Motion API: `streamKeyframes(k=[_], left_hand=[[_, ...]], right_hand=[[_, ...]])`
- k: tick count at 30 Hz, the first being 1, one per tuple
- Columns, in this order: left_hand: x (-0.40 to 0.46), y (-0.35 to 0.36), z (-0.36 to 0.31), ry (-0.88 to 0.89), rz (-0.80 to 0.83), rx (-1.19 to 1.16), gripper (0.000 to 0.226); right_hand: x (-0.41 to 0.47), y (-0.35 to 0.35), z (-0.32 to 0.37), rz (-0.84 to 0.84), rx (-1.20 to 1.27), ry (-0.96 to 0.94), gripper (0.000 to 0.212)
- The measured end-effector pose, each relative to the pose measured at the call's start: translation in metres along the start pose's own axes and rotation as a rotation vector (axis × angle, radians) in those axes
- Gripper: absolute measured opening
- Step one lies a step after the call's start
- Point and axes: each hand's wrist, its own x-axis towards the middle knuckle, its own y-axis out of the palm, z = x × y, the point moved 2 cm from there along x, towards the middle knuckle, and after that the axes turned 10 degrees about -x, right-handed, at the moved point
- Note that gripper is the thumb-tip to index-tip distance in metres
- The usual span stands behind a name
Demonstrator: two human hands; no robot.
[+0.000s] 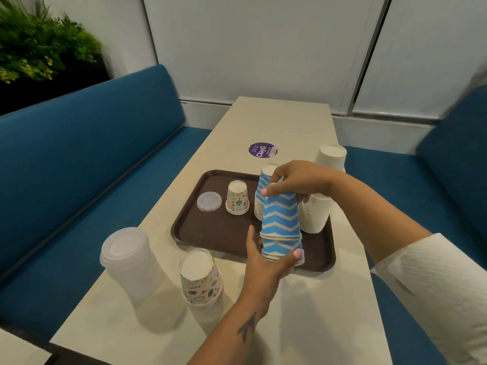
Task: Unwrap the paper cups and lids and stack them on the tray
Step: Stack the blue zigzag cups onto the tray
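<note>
Brown rectangular plastic tray [210, 233] on cream table [276, 122]. Tall white paper cup stack [320, 206] at tray's 3 o'clock. Blue-and-white zigzag paper cup stack [282, 222] (inverted, over tray's 5 o'clock edge) gripped by both hands: left hand [266, 262] curled round rims, right hand [297, 180] grasping top. Clear round plastic lid [209, 201] at 10 o'clock.

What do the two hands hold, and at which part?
Both hold one stack of blue zigzag cups, upside down. The left hand grips its lower rim end; the right hand grips its top, the cups' base end.
</note>
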Motion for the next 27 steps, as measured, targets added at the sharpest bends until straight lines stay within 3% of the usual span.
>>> streamKeyframes(k=[7, 20, 23, 27], left_hand=[[0.002, -0.008, 0.001, -0.034, -0.008, 0.044, 0.134], [-0.003, -0.022, 0.015, -0.089, -0.055, -0.014, 0.126], [0.0, -0.024, 0.016, -0.089, -0.062, 0.005, 0.114], [0.001, -0.026, 0.018, -0.092, -0.058, 0.007, 0.116]], right_hand=[[0.007, -0.017, 0.003, -0.122, 0.013, 0.028, 0.05], [0.041, -0.046, 0.007, -0.681, 0.073, 0.111, 0.056], [0.052, -0.038, 0.003, -0.709, 0.023, 0.11, 0.055], [0.067, -0.023, -0.004, -0.645, -0.04, 0.134, 0.058]])
